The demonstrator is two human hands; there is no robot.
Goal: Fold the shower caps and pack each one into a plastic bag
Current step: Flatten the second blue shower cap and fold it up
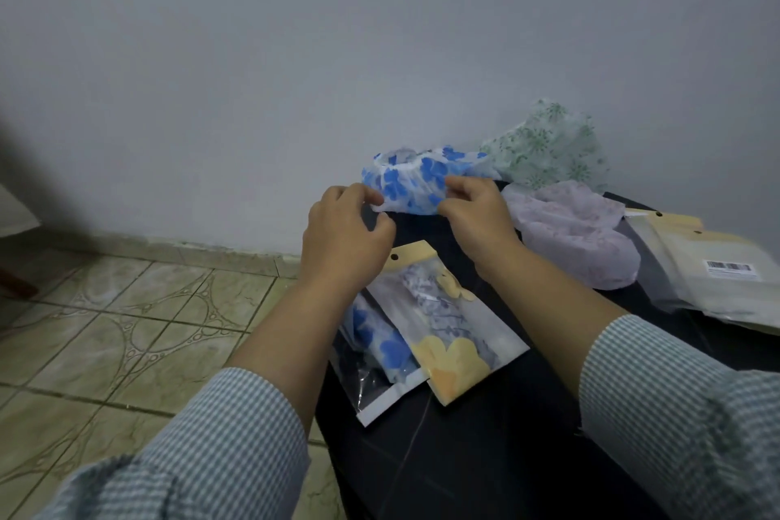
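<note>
Barcode label (729, 266) text unreadable, empty bags (717, 287) cut off right

There is only one view, so no part of the scene is shared with a second camera. It comes from a camera on the person's head, looking forward and down with a wide angle. It is close: both forearms enter from the bottom edge and reach toward the far edge of the dark table (485, 456), where the left hand (344, 239) and right hand (477, 215) meet. The camera faces a plain wall (295, 55) behind the table. The tiled floor (126, 329) fills the lower left, beside the table's left edge.
</note>
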